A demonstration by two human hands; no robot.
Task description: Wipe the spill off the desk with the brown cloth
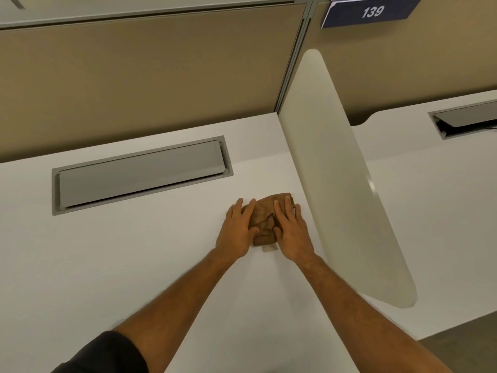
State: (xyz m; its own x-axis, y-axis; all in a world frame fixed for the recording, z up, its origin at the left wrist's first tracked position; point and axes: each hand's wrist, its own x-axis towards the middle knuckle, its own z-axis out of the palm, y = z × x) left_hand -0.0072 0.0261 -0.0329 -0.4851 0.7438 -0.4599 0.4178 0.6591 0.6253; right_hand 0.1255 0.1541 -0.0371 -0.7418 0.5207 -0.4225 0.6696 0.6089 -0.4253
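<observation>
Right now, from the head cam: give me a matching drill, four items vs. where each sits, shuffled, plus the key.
Items
1. brown cloth
2. grey cable flap
3. white divider panel
4. blue number sign

Places
A. upright, right of the cloth, between two desks
B. top right, on the tan partition
C. flat on the white desk, under the left hand and the right hand
D. recessed in the desk, left of and beyond the hands

Pairs: 1-C, 2-D, 3-A, 4-B
</observation>
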